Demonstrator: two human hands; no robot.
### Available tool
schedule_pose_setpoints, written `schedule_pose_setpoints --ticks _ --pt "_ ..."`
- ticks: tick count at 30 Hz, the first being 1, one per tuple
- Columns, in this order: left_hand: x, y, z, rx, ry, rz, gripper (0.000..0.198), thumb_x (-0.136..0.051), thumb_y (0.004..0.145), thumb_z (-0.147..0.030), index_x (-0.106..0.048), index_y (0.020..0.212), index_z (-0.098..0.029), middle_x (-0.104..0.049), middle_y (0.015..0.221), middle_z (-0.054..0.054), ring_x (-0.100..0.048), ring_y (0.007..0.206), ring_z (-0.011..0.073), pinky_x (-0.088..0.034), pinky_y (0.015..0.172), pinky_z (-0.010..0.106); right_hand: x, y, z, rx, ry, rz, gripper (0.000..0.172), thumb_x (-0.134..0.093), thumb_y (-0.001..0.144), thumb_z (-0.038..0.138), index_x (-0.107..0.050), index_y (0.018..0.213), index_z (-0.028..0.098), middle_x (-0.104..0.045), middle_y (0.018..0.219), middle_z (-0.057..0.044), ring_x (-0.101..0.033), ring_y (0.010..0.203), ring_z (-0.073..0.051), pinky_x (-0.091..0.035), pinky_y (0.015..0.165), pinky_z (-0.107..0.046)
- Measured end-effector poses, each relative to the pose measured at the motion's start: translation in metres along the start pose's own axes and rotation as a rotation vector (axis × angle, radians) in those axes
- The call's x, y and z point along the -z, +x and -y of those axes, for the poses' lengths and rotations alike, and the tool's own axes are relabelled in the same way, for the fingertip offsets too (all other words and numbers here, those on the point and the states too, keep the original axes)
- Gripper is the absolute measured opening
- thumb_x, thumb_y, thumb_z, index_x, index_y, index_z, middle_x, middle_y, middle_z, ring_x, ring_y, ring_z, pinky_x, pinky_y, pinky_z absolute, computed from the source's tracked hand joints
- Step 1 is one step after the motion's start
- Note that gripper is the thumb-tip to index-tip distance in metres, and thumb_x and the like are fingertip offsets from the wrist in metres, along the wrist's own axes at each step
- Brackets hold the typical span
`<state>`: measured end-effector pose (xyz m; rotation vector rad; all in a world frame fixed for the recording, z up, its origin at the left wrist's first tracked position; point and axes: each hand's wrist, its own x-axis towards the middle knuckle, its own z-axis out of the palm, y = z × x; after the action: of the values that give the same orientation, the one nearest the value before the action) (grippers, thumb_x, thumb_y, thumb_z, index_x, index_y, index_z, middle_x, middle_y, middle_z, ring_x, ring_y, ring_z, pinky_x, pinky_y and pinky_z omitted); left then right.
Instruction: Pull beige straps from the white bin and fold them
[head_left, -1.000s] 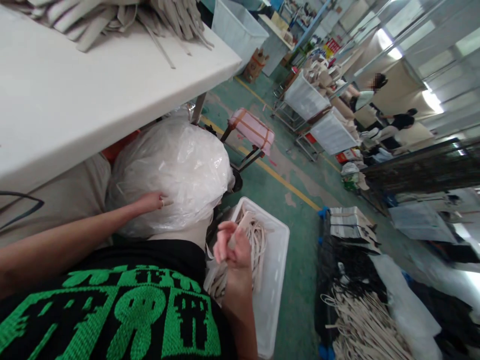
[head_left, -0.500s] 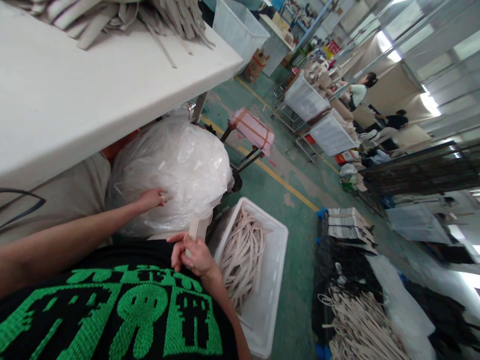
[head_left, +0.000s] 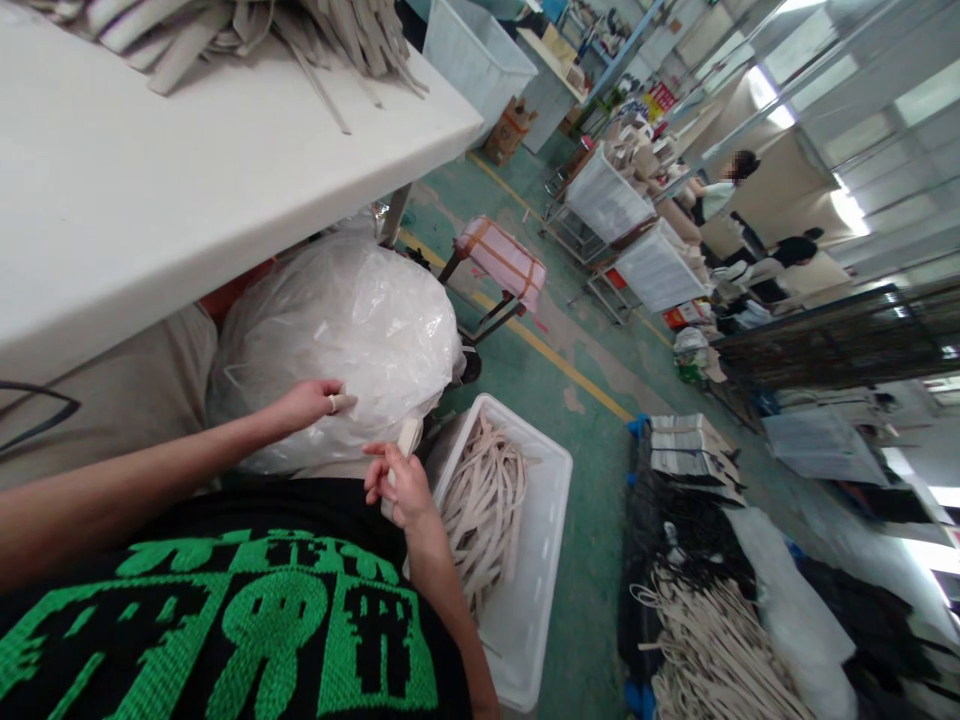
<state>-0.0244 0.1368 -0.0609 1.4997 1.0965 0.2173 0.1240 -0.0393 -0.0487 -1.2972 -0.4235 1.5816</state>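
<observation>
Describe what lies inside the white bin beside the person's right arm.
Beige strips lie tangled inside the white bin, beside a bare stretch of its floor. Anything beneath them is covered, and the right arm hides part of one side.

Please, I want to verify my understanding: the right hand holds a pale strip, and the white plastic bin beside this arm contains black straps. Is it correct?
Not entirely: the straps in the white plastic bin are beige, not black, as the head view shows. The right hand does hold a pale strip.
</observation>
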Motion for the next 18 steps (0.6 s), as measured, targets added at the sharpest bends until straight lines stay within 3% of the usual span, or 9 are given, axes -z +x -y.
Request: schedule_pose_setpoints --ticks 4,9,12,15,18 --pt "0.006 -0.038 -0.025 -0.055 -0.186 0.134 0.042 -0.073 0.07 -0.06 -0.06 0.066 -0.021 -0.056 0.063 -0.002 -0.047 0.062 0.0158 -0.039 0.061 0.027 -0.004 0.018 0.013 -0.051 -0.059 -0.06 0.062 -0.063 0.087 0.075 -0.073 0.096 0.015 -0.053 0.044 0.007 -0.031 0.032 -0.006 -0.036 0.037 -0.02" --pt "0.008 -0.058 -0.026 -0.158 -0.132 0.244 0.039 -0.074 0.071 -0.059 -0.067 0.07 -0.02 -0.064 0.07 0.0 -0.054 0.07 0.018 -0.046 0.066 0.027 -0.028 0.046 0.028 -0.112 -0.105 -0.043 0.057 -0.067 0.084 0.074 -0.063 0.073 0.018 -0.046 0.039 0.008 -0.033 0.034 -0.008 -0.041 0.039 -0.023" --pt "0.008 -0.056 -0.021 -0.217 -0.095 0.226 0.04 -0.072 0.073 -0.06 -0.068 0.07 -0.021 -0.064 0.07 0.0 -0.054 0.071 0.0183 -0.046 0.067 0.028 -0.037 0.055 0.042 -0.015 -0.082 -0.067 0.055 -0.075 0.079 0.071 -0.06 0.069 0.019 -0.042 0.039 0.01 -0.037 0.038 -0.008 -0.04 0.041 -0.021" --pt "0.008 -0.054 -0.019 -0.181 -0.057 0.169 0.043 -0.072 0.072 -0.063 -0.063 0.066 -0.021 -0.058 0.065 -0.001 -0.05 0.068 0.0176 -0.044 0.065 0.028 -0.036 0.054 0.06 0.07 -0.047 -0.025 0.058 -0.072 0.079 0.074 -0.069 0.085 0.016 -0.043 0.042 0.012 -0.035 0.038 -0.007 -0.041 0.043 -0.022" --pt "0.008 -0.051 -0.017 -0.16 -0.043 0.146 0.044 -0.071 0.072 -0.064 -0.063 0.066 -0.022 -0.058 0.067 -0.001 -0.052 0.069 0.0181 -0.046 0.067 0.029 -0.033 0.047 0.073 0.104 -0.158 0.02 0.055 -0.08 0.072 0.07 -0.069 0.08 0.017 -0.045 0.042 0.011 -0.039 0.039 -0.007 -0.04 0.044 -0.022"
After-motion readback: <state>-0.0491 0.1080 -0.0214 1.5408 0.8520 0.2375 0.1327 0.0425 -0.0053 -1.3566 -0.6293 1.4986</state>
